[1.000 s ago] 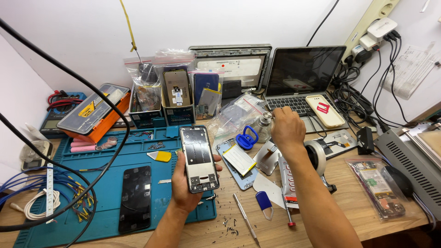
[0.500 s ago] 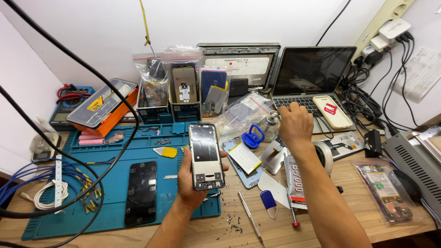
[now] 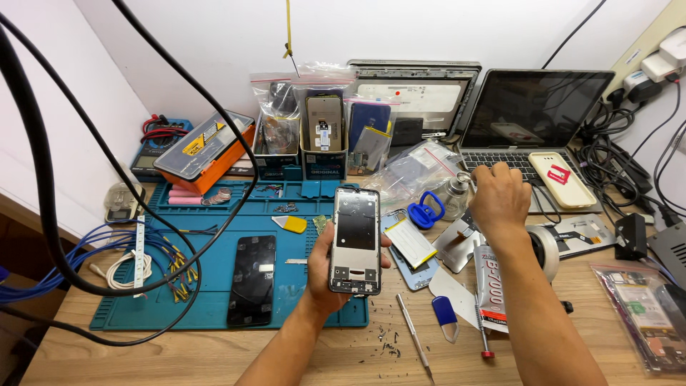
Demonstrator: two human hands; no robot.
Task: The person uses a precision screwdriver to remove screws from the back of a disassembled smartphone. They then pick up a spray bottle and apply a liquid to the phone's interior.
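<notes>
My left hand (image 3: 325,275) holds an opened phone frame (image 3: 355,240) upright over the blue repair mat (image 3: 207,300), inner side facing me. My right hand (image 3: 499,200) reaches to the right, fingers curled over a small clear glass bottle (image 3: 453,199) in front of the laptop (image 3: 532,118); whether it grips the bottle is unclear. A black phone screen (image 3: 253,279) lies flat on the mat to the left. A blue suction cup (image 3: 426,213), a flat battery (image 3: 410,241) and a glue tube (image 3: 489,282) lie between my hands.
An orange parts box (image 3: 207,150) and bins of bagged spare parts (image 3: 325,136) stand at the back. A tape roll (image 3: 547,250), a blue pry tool (image 3: 444,318) and a thin metal tool (image 3: 413,337) lie on the wooden desk. Thick black cables (image 3: 43,179) hang at the left.
My left hand has kept the phone frame up in front of me, while my right hand stays by the bottle near the laptop. The camera view has shifted slightly.
</notes>
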